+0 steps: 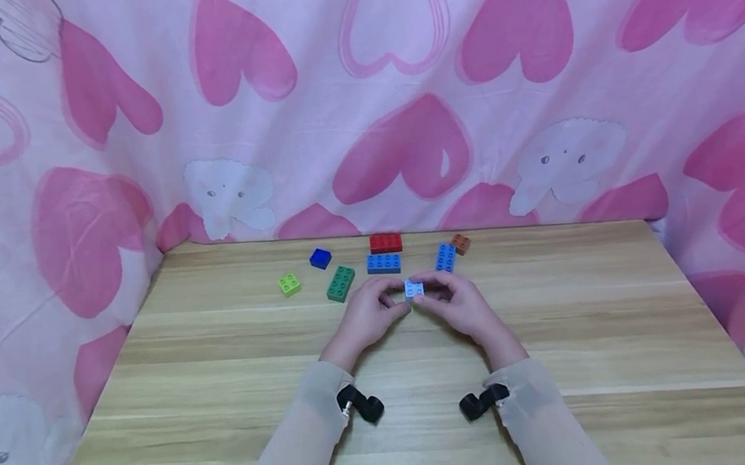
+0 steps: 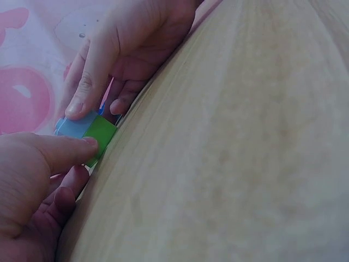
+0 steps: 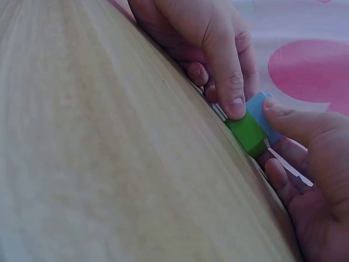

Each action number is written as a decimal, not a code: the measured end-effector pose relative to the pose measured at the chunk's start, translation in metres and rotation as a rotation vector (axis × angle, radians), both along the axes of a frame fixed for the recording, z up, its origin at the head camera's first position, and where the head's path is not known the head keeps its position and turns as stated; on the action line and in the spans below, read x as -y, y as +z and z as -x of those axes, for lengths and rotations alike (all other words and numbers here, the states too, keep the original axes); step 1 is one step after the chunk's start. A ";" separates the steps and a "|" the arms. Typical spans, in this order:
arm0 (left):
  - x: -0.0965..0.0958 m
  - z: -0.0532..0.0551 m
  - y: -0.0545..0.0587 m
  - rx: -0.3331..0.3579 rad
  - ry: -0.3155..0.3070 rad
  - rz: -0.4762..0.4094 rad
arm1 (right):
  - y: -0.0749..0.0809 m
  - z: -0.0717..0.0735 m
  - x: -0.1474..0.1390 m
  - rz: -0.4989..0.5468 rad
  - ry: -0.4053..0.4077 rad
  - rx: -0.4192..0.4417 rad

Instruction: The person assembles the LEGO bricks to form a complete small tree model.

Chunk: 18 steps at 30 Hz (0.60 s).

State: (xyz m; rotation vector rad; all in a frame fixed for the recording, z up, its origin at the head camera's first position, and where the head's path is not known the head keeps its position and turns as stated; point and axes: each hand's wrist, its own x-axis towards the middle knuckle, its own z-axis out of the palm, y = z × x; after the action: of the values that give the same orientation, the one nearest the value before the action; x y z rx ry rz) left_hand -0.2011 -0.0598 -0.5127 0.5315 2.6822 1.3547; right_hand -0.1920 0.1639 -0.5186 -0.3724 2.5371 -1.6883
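In the head view a light blue toy brick with studs on top is between my two hands, low over the wooden table. Both wrist views show it sitting against a bright green brick, which is underneath; whether they are fully pressed together I cannot tell. My left hand pinches the green brick, its thumb flat against the side. On the light blue brick, my right hand has a pinching hold with the thumb on its near face. The fingertips behind both bricks are partly hidden.
Beyond my hands lie a lime brick, a dark blue brick, a dark green brick, a red brick, two blue bricks and a brown brick. A pink heart-print curtain borders the table.
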 end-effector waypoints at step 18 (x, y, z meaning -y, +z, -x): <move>0.012 0.004 0.003 0.106 -0.058 -0.132 | 0.000 -0.001 -0.003 0.009 0.025 0.023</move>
State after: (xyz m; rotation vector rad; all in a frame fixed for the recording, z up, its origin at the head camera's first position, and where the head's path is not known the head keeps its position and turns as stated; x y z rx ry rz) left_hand -0.2047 -0.0717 -0.5101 0.5295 2.4875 1.5063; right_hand -0.1908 0.1671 -0.5187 -0.3818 2.4988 -1.6859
